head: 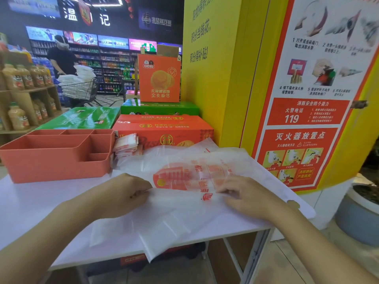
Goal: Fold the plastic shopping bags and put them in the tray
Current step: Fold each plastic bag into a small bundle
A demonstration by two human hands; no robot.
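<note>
- Hands: left hand (127, 194) and right hand (248, 194), each grip pinching the plastic bag (180, 210).
- Hazard: slick film overhangs the counter (41, 201) edge and could slide off, skewing the crease.

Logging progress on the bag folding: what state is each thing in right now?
plastic bag: spread out on the table, near end hanging over its edge.
left hand: pinches the bag's edge.
right hand: pinches the bag.
tray: no bags visible inside.
folded bags: stacked beside the tray.
</note>
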